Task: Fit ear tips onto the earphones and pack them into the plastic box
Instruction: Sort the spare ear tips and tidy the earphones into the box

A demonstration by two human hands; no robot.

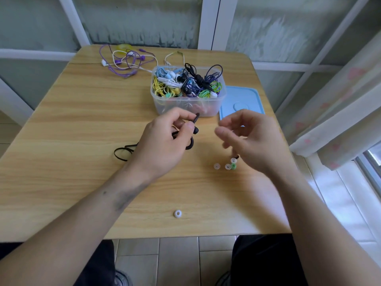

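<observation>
Left hand (162, 139) pinched the black earphone (195, 131) between thumb and fingers, bud end poking out to the right toward the other hand, its cable (123, 152) trailing left across the table (82, 112). Right hand (250, 139) hovered with fingers loosely curled; couldn't see anything between them, so I read it as empty. Gap between the two hands was small, bud axis roughly level and pointing into it.

Loose ear tips (227, 166) sat just below the right hand, near its wrist side, so right was clearly the nearer hand for a pick. One stray white tip (177, 213) lay well apart, near the front table edge.

Plastic box (188, 89) stood just beyond both hands, already heaped with coiled earphones, blue lid (241, 100) flat beside it on the right. Purple and white earphones (125, 60) waited at the far edge. Bare wood between hands and front edge gave working room.
</observation>
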